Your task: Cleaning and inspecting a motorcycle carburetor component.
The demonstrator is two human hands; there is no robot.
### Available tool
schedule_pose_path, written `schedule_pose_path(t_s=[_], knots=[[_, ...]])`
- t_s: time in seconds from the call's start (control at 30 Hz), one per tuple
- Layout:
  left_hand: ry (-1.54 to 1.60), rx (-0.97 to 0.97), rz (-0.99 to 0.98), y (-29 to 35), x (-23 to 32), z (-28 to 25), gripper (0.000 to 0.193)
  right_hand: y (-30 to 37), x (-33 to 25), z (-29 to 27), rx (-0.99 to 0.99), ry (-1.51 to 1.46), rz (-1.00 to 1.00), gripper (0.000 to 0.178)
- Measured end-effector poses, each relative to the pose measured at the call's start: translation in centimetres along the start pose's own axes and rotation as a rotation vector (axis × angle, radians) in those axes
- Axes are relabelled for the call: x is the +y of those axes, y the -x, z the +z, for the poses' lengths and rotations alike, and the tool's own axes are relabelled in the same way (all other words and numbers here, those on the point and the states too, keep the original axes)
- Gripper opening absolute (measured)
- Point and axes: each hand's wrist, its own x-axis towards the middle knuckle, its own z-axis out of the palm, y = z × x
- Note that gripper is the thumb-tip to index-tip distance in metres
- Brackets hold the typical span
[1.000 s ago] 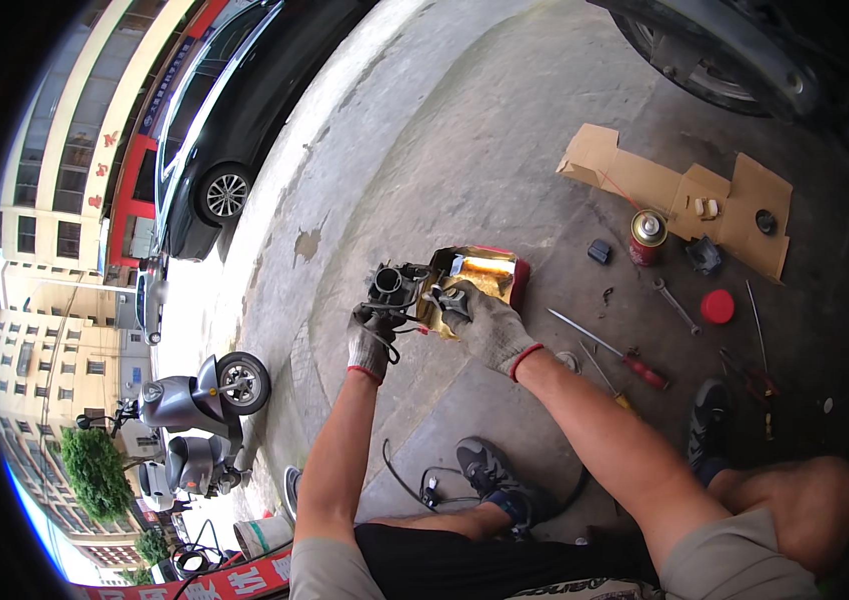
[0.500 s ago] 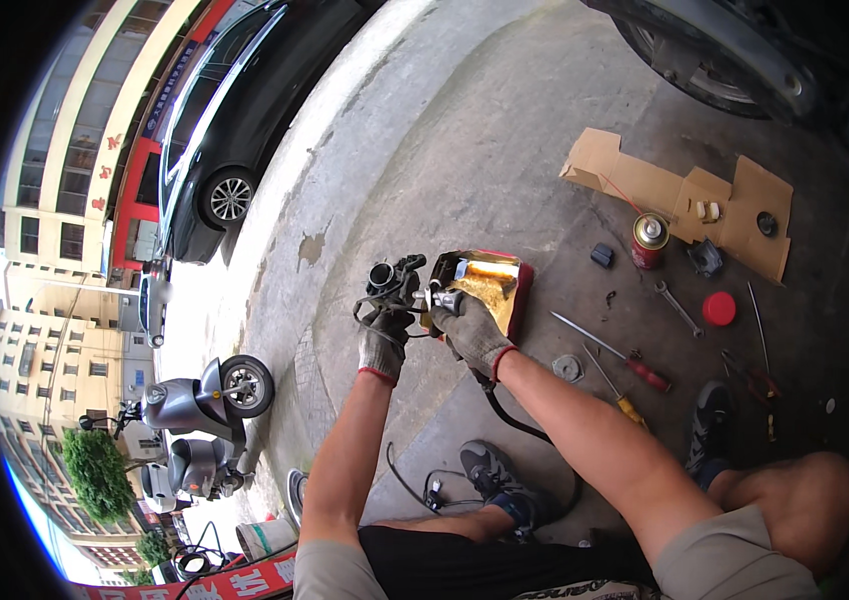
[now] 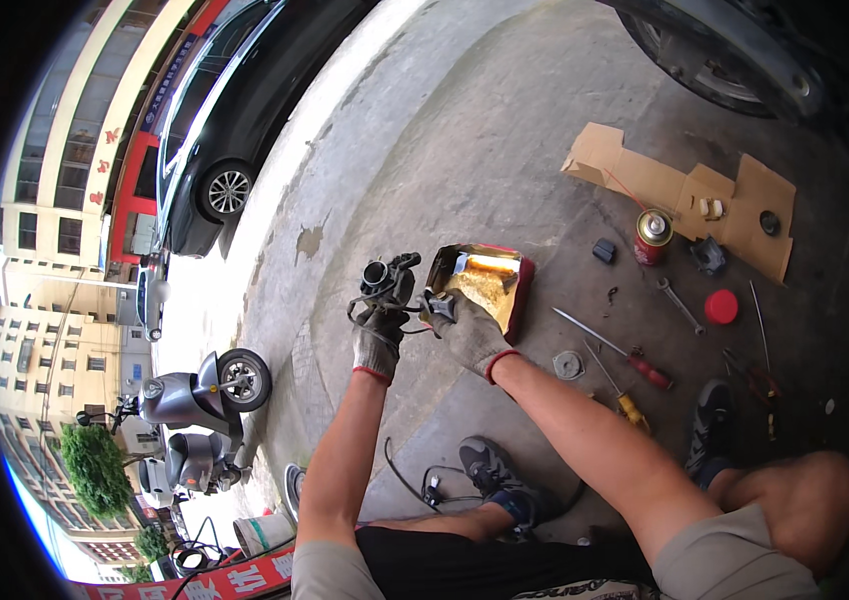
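Observation:
My left hand (image 3: pixel 379 335), in a grey knit glove with a red cuff, grips a dark carburetor (image 3: pixel 382 283) with a round open bore and a thin black hose looped at its side. Close on its right, my gloved right hand (image 3: pixel 472 335) is closed round a dark and silver air blow gun (image 3: pixel 439 306), mostly hidden by the fingers. Just beyond that hand lies a shallow red-rimmed tray (image 3: pixel 522 290), its golden inside wet with brownish liquid.
Right of the tray stand a spray can (image 3: pixel 653 235) and a red cap (image 3: pixel 721 307). A wrench (image 3: pixel 680 304), a red screwdriver (image 3: pixel 650 373), a yellow screwdriver (image 3: pixel 632 408) and pliers (image 3: pixel 760 385) lie around. Flattened cardboard (image 3: pixel 680 195) lies farther back. Scooters (image 3: pixel 200 400) and a car (image 3: pixel 230 130) stand left.
My right hand has turned and drawn slightly away from the carburetor. The blow gun's silver part shows less, and the black hose below that hand has mostly gone from sight.

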Motion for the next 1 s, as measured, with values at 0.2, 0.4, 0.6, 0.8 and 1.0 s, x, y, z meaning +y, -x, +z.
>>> schedule_pose_path(t_s=[0.2,0.4,0.6,0.8,1.0], knots=[[-0.042,-0.041,0.020,0.6,0.2,0.4,0.018,-0.2,1.7,-1.0,-0.047,0.064,-0.027,0.037],[-0.213,-0.129,0.046,0.6,0.4,0.3,0.017,-1.0,2.1,-1.8,0.208,0.031,0.127,0.037],[-0.260,-0.095,0.076,1.4,0.2,1.7,0.015,-0.6,1.1,-3.0,0.192,-0.004,0.170,0.035],[-0.309,-0.071,0.085,1.6,0.7,0.8,0.011,0.3,2.0,-1.1,0.257,-0.178,0.090,0.040],[-0.386,-0.058,0.064,1.1,1.1,0.2,0.014,1.5,0.9,-1.1,-0.021,-0.017,-0.070,0.043]])
